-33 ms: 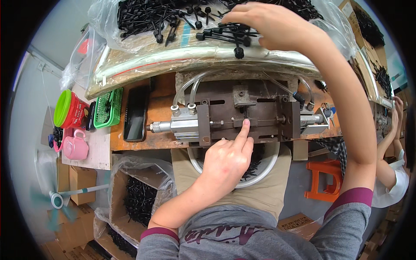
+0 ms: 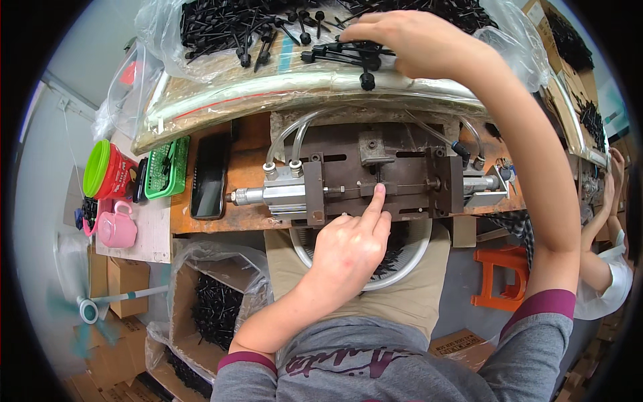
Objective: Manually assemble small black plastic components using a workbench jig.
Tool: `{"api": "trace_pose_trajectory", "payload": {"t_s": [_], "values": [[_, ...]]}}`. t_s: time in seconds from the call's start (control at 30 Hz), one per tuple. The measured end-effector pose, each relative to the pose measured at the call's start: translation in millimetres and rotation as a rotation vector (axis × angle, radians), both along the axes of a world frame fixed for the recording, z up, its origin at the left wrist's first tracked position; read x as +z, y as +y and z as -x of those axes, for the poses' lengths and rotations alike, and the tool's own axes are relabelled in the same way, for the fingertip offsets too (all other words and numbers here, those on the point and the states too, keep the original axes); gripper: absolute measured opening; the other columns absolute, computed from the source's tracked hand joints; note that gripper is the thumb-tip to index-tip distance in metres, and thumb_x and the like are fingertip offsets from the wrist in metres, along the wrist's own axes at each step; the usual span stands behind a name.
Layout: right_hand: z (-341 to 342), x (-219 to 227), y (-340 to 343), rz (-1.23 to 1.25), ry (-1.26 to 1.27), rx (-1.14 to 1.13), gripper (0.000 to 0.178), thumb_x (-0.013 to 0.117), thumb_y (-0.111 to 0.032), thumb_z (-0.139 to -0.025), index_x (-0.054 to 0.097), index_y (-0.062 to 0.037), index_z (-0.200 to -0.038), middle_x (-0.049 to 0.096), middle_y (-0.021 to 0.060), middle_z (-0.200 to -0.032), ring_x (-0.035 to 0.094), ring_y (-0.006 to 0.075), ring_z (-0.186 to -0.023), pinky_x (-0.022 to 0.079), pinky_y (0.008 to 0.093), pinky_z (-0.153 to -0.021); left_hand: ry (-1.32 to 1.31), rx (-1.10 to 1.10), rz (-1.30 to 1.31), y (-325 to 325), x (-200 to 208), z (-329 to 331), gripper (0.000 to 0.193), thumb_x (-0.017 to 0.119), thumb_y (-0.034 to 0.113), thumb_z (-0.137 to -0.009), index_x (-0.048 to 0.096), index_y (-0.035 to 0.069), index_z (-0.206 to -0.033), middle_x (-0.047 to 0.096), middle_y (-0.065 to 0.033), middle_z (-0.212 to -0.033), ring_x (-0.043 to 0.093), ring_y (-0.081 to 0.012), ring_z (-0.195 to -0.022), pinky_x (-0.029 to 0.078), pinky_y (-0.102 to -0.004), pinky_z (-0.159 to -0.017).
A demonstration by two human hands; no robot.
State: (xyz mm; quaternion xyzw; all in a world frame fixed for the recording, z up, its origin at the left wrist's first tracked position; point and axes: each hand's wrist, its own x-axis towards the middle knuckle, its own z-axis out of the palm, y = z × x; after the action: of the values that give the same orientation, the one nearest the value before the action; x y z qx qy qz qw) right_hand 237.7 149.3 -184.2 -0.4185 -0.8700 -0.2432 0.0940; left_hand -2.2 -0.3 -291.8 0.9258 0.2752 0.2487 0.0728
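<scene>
My left hand (image 2: pixel 351 246) rests at the front of a dark metal fixture (image 2: pixel 345 144). Its index finger is stretched out, with the tip touching a small block (image 2: pixel 367 190) at the fixture's middle; the other fingers curl loosely. Any small part under that fingertip is hidden. Beyond the fixture, my right hand (image 2: pixel 429 45) hovers low over a loose cluster of black plastic pins with round knobbed heads (image 2: pixel 343 55). Its fingers are bent and apart from the thumb, with no pin visible in them. A larger heap of these pins (image 2: pixel 221 30) lies behind on clear plastic sheeting.
Pneumatic cylinders (image 2: pixel 284 194) with clear hoses flank the fixture. On the left are a phone (image 2: pixel 210 177), green basket (image 2: pixel 175 184), red tub (image 2: pixel 115 171) and pink mug (image 2: pixel 117 228). A white-rimmed basin (image 2: pixel 425 248) sits below. Another person's hands (image 2: pixel 611 177) show far right.
My right hand has shifted very slightly toward me over the pins. My left hand keeps its place, fingertip on the block.
</scene>
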Motion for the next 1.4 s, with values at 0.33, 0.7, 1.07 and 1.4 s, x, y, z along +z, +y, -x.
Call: {"api": "trace_pose_trajectory", "payload": {"t_s": [0.33,0.7,1.07,1.4], "values": [[-4.7,28.7,8.0,0.379,0.405,-0.208,0.024,0.071,-0.009,-0.079,0.070,0.0006,-0.101,0.072,0.0196,-0.093,0.071,0.0302,-0.087,0.055,0.0394,-0.078,-0.128,-0.180,0.107,12.6,27.5,16.2,0.034,0.084,0.023,-0.074,0.069,0.004,-0.098,0.068,-0.0150,-0.126,0.066,-0.0217,-0.063,0.054,-0.0294,-0.063],[-21.8,15.7,9.9,0.225,0.222,-0.042,0.031,0.075,-0.009,-0.079,0.065,-0.0064,-0.109,0.064,0.0019,-0.081,0.059,0.0134,-0.073,0.046,0.0283,-0.064,-0.290,0.145,-0.327,118.1,59.1,-22.9,0.031,0.075,0.008,-0.080,0.070,0.002,-0.110,0.066,-0.0097,-0.102,0.064,-0.0263,-0.097,0.053,-0.0379,-0.080],[39.0,30.2,32.2,0.429,-0.069,-0.504,0.033,0.069,-0.010,-0.076,0.069,-0.0022,-0.108,0.071,0.0221,-0.105,0.068,0.0390,-0.101,0.056,0.0457,-0.084,-0.393,0.028,0.075,20.6,57.0,11.7,0.033,0.082,-0.002,-0.071,0.074,0.003,-0.103,0.063,-0.0080,-0.095,0.065,-0.0188,-0.079,0.053,-0.0303,-0.068],[26.2,58.0,10.0,0.515,0.000,-0.500,0.028,0.077,-0.017,-0.070,0.074,0.0009,-0.092,0.072,0.0203,-0.086,0.070,0.0361,-0.086,0.056,0.0429,-0.079,-0.259,-0.019,0.084,-11.8,-3.5,10.4,0.030,0.078,0.002,-0.073,0.070,0.000,-0.102,0.063,-0.0178,-0.131,0.067,-0.0311,-0.104,0.058,-0.0385,-0.084]]}}
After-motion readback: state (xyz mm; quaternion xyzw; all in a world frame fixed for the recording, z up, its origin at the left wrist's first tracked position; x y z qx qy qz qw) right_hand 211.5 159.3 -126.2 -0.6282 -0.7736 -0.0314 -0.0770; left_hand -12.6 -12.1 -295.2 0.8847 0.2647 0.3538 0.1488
